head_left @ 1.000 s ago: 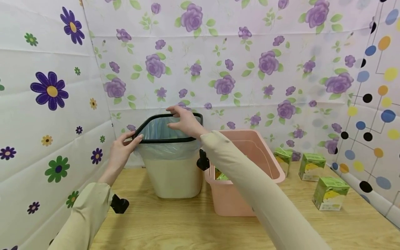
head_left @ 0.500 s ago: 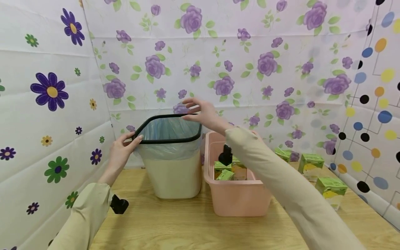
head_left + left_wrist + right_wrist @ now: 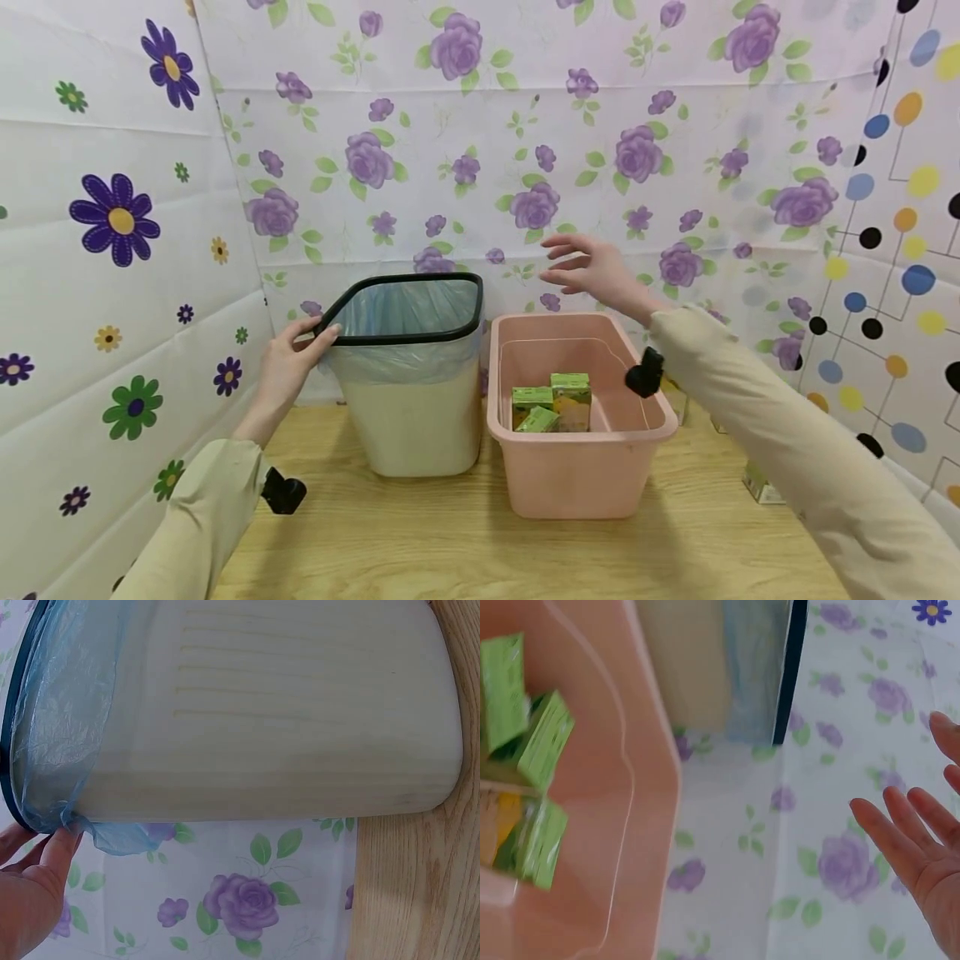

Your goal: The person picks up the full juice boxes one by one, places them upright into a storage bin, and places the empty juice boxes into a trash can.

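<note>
Lining of the cream bin [image 3: 420, 429]: looks all but done. The bin stands at the left of the worktop [image 3: 420, 554], upright, its blue liner [image 3: 408, 364] inside the mouth and folded down over the outer wall all along the near side, the black rim [image 3: 405, 339] seated on top. My left grip [image 3: 288, 354] pinches the rim at its left corner, thumb on the near face; a loose flap of liner hangs just beside those fingers, so that corner may want tidying. My right grip [image 3: 600, 271] is empty, fingers loosely spread, raised above the far edge of the pink tub [image 3: 577, 483], touching nothing. Bin floor hidden; cannot tell whether the liner reaches it or whether anything lies inside. The tub stands just right of the bin with three green boxes [image 3: 572, 402] visible in it. Further boxes [image 3: 759, 486], partly behind my right sleeve [image 3: 787, 450], sit outside the tub on the right; these look untouched by either hand.
</note>
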`<state>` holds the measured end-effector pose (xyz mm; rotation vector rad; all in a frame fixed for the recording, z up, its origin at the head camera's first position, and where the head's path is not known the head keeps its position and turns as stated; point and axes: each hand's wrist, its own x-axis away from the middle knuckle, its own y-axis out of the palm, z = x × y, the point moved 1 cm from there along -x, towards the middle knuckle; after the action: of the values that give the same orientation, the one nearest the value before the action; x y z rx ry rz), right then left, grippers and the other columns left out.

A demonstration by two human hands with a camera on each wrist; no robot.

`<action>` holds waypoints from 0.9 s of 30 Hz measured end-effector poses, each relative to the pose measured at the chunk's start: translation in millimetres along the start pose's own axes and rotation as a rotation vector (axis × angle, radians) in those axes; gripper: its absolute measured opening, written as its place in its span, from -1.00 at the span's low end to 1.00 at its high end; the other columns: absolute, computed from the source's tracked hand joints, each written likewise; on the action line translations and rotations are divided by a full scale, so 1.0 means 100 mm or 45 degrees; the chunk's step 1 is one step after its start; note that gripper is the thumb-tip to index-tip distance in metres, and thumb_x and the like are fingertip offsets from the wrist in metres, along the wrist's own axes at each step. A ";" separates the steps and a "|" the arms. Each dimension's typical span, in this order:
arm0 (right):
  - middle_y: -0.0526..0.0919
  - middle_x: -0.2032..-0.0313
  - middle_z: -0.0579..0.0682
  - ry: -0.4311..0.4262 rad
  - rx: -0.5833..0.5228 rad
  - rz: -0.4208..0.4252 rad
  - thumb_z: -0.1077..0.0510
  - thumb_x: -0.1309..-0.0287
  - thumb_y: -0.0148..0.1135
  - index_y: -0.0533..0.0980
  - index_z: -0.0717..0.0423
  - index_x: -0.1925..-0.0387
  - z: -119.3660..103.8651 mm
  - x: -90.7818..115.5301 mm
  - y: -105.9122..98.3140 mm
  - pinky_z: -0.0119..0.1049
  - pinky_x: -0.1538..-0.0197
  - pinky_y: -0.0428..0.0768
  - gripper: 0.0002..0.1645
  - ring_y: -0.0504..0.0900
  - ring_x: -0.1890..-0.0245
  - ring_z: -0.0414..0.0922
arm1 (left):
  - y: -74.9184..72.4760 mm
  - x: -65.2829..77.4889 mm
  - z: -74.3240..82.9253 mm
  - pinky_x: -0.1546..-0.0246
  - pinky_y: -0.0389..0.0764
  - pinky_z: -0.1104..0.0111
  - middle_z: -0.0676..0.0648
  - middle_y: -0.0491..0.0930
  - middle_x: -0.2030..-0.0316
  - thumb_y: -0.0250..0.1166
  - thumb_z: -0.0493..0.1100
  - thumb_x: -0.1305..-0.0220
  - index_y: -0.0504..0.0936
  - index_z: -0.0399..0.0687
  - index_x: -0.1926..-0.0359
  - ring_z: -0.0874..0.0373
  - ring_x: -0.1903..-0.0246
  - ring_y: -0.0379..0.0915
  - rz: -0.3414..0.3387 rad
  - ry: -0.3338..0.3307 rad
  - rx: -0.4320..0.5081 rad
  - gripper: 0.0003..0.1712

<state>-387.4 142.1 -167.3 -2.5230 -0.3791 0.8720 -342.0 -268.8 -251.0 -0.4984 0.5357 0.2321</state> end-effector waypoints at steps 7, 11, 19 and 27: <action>0.43 0.01 0.18 0.088 0.114 0.046 0.08 -0.06 0.28 0.35 0.12 -0.16 0.33 0.34 -0.49 -0.13 0.23 0.54 -0.39 0.53 0.13 0.03 | -0.01 0.00 0.00 0.07 0.40 0.13 -0.25 0.24 -0.19 0.16 0.13 -0.21 0.29 -0.30 -0.23 -0.11 -0.04 0.30 0.003 0.005 0.004 -0.26; 0.42 -0.01 0.20 0.139 0.159 0.060 0.05 -0.07 0.27 0.34 0.10 -0.17 0.48 0.52 -0.69 -0.14 0.23 0.54 -0.38 0.52 0.11 0.03 | -0.01 0.00 0.01 0.07 0.40 0.13 -0.25 0.25 -0.18 0.16 0.14 -0.20 0.29 -0.30 -0.23 -0.10 -0.03 0.31 0.003 -0.001 0.001 -0.26; 0.33 -0.07 0.26 0.299 0.215 0.050 0.02 -0.10 0.24 0.22 0.17 -0.24 0.80 0.85 -1.01 -0.13 0.20 0.53 -0.28 0.40 0.01 0.17 | -0.01 0.00 0.02 0.11 0.44 0.30 -0.24 0.28 -0.15 0.18 0.15 -0.18 0.30 -0.29 -0.22 -0.08 -0.02 0.31 -0.002 -0.047 0.026 -0.24; 0.22 -0.10 0.41 0.409 0.298 0.034 -0.06 -0.14 0.18 0.10 0.30 -0.28 1.13 1.20 -1.26 -0.04 0.18 0.50 -0.16 0.33 0.01 0.27 | 0.00 0.00 0.04 0.09 0.43 0.29 -0.23 0.26 -0.18 0.18 0.15 -0.18 0.29 -0.28 -0.24 -0.08 -0.05 0.28 -0.008 -0.062 0.045 -0.24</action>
<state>-381.9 333.6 -246.8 -2.3973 -0.1315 0.4749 -340.2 -266.9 -248.1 -0.4587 0.4898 0.2281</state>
